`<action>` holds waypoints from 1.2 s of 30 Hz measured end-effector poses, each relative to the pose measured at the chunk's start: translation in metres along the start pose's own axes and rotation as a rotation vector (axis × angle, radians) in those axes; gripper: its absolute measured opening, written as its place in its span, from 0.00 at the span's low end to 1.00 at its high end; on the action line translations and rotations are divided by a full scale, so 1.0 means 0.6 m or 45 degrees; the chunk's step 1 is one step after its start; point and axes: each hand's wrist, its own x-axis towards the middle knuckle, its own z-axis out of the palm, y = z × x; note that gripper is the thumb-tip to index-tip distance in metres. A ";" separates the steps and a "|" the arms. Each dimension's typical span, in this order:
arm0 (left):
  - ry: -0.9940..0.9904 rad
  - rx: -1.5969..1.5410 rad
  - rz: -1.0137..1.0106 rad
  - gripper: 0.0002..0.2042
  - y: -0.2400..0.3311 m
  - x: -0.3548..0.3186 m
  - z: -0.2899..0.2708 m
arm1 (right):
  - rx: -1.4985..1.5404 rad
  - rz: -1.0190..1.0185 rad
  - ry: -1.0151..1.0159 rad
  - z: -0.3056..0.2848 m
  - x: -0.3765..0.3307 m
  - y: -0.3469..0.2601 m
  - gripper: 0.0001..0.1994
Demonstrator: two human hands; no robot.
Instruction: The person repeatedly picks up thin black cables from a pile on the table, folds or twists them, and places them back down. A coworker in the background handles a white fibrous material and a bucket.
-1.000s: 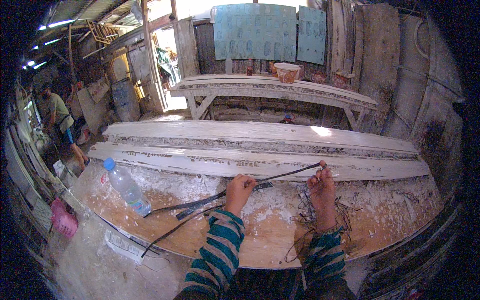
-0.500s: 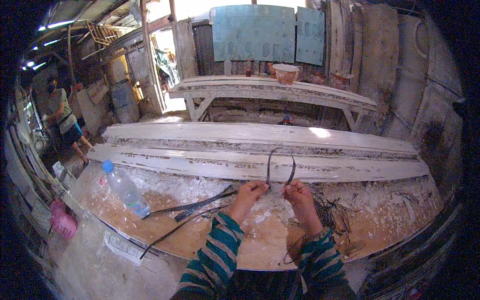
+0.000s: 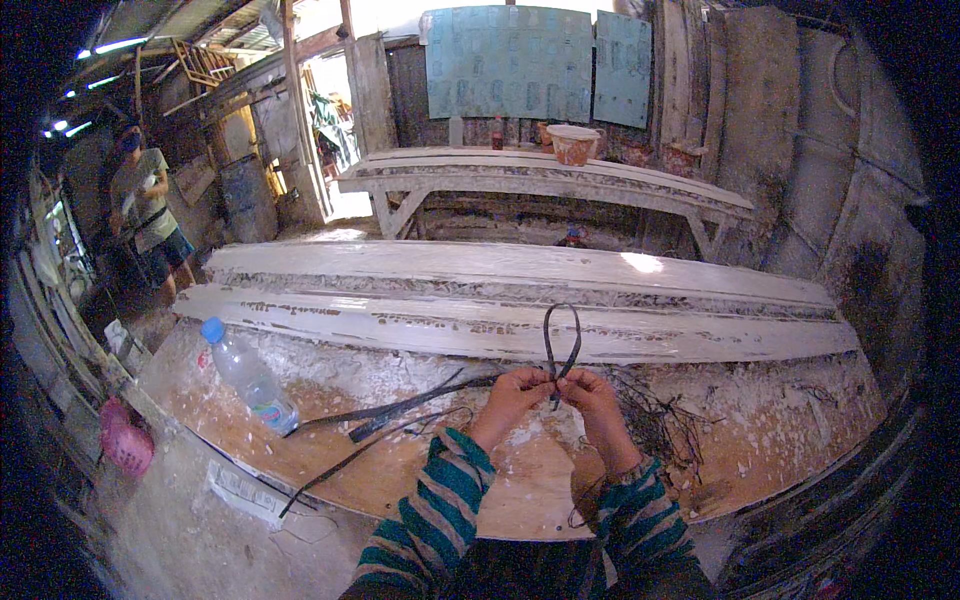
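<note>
While pinched together: left hand (image 3: 512,398) and right hand (image 3: 590,392) fingers grip the dark strip (image 3: 560,345), keeping its loop upright.
nearby: water bottle (image 3: 247,376) lying on bench (image 3: 520,490).

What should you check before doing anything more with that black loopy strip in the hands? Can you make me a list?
1. Both hands on the strip: ok. The left hand and right hand pinch it together where its ends cross.
2. Loop formed: ok. The dark strip stands up in a narrow loop above the fingers.
3. Loop tied tight: cannot tell, the fingers hide the crossing.
4. Spare strips near: ok. More dark strips lie on the wooden board, left of the hands.
5. Water bottle out of the way: ok, lying well to the left.
6. Other person apart: ok, standing far off at the left.
</note>
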 end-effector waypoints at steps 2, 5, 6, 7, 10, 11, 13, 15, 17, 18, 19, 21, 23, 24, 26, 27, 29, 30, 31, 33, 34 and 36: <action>-0.024 -0.035 -0.007 0.08 -0.001 0.000 0.002 | -0.007 -0.030 0.017 -0.001 0.001 0.002 0.03; -0.043 0.018 0.015 0.09 -0.002 -0.001 0.004 | -0.029 -0.096 0.071 -0.003 0.003 0.006 0.04; -0.031 0.088 0.044 0.09 -0.001 -0.001 0.005 | -0.032 -0.108 0.086 -0.004 0.004 0.007 0.05; -0.029 0.136 0.085 0.09 -0.001 -0.001 0.007 | -0.057 -0.115 0.115 -0.005 0.005 0.008 0.05; -0.038 0.198 0.134 0.10 0.004 -0.004 0.010 | -0.082 -0.130 0.119 -0.008 0.007 0.011 0.06; -0.052 0.215 0.093 0.10 0.006 -0.005 0.010 | -0.105 -0.140 0.120 -0.010 0.007 0.012 0.06; -0.082 0.181 0.093 0.11 0.009 -0.007 0.010 | -0.204 -0.172 0.140 -0.014 0.009 0.015 0.06; -0.096 0.206 0.087 0.11 0.011 -0.008 0.010 | -0.179 -0.204 0.177 -0.013 0.012 0.021 0.05; -0.083 0.281 0.119 0.12 0.010 -0.006 0.009 | -0.185 -0.228 0.193 -0.013 0.014 0.026 0.05; -0.100 0.244 0.115 0.12 0.009 -0.006 0.009 | -0.195 -0.229 0.189 -0.014 0.015 0.027 0.05; -0.118 0.206 0.111 0.12 0.007 -0.005 0.009 | -0.202 -0.210 0.202 -0.015 0.015 0.028 0.05; -0.131 0.188 0.092 0.13 0.003 -0.004 0.008 | -0.242 -0.256 0.187 -0.015 0.014 0.027 0.05; -0.124 0.227 0.060 0.13 -0.001 -0.002 0.007 | -0.296 -0.266 0.196 -0.015 0.013 0.025 0.05; -0.093 0.227 0.084 0.13 -0.004 -0.001 0.008 | -0.331 -0.264 0.205 -0.015 0.011 0.024 0.04; -0.032 0.225 0.131 0.13 -0.010 0.000 0.010 | -0.373 -0.269 0.219 -0.015 0.010 0.023 0.04; -0.037 0.208 0.153 0.12 -0.012 0.001 0.010 | -0.378 -0.274 0.224 -0.014 0.011 0.024 0.04; -0.047 0.198 0.166 0.12 -0.016 0.003 0.010 | -0.388 -0.274 0.237 -0.013 0.012 0.026 0.04; -0.046 0.163 0.195 0.12 -0.017 0.003 0.011 | -0.394 -0.269 0.244 -0.012 0.013 0.027 0.04; -0.046 0.151 0.192 0.12 -0.017 0.003 0.011 | -0.378 -0.211 0.270 -0.012 0.014 0.028 0.04; -0.043 0.110 0.189 0.12 -0.015 0.003 0.011 | -0.404 -0.300 0.213 -0.012 0.013 0.028 0.05; -0.042 0.081 0.188 0.12 -0.013 0.001 0.011 | -0.407 -0.317 0.195 -0.012 0.012 0.027 0.05; -0.031 0.060 0.115 0.11 -0.006 -0.001 0.011 | -0.352 -0.274 0.159 -0.009 0.011 0.023 0.06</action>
